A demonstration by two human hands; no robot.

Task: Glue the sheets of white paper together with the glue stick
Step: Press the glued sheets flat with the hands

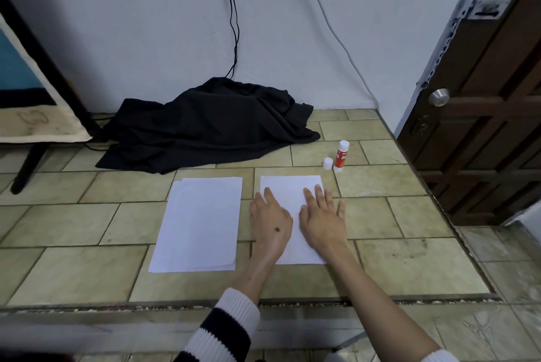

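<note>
Two lots of white paper lie on the tiled floor. A loose stack of sheets [199,224] is on the left. On the right lies another white sheet [288,186], with both hands flat on it. My left hand [270,222] presses its left edge and my right hand [320,219] its right half, fingers spread. The red-and-white glue stick [342,156] stands upright just beyond the sheet's far right corner, uncapped, with its white cap [328,163] standing beside it on the left.
A heap of black cloth [210,127] lies against the wall behind the papers, with cables running up from it. A dark wooden door [480,104] stands to the right. A black stand leg [29,165] and a hanging mat are at the far left.
</note>
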